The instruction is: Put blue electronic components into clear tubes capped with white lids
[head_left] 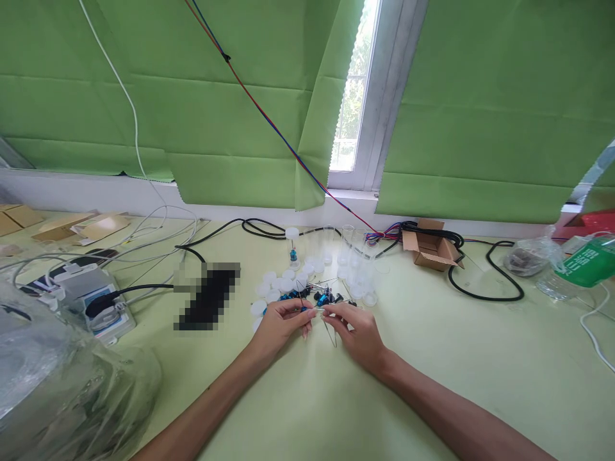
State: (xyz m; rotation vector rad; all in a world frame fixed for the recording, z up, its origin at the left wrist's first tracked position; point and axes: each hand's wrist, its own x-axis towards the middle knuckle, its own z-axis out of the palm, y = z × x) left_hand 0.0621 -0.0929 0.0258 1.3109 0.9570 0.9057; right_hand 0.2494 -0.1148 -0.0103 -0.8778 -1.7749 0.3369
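My left hand [286, 320] is closed in a pinch around a small dark-blue piece with a thin wire. Close beside it, my right hand [360, 330] pinches a thin metal wire [329, 331], with its fingertips almost meeting the left ones. What exactly joins the two pinches is too small to make out. Just behind the fingers lies a pile of small blue and black parts [324, 298] with thin wires. Around that pile sit several white round caps [288, 274] and clear plastic tubes [346, 246]. One capped tube [293, 248] stands upright with a blue part inside.
On the left are a blurred black object [206, 301], a power strip [103, 307] and a clear plastic bag [72, 384]. Black cable [480, 297], an open cardboard box [430, 246] and a green-labelled bottle [581, 266] occupy the back right of the table [432, 352].
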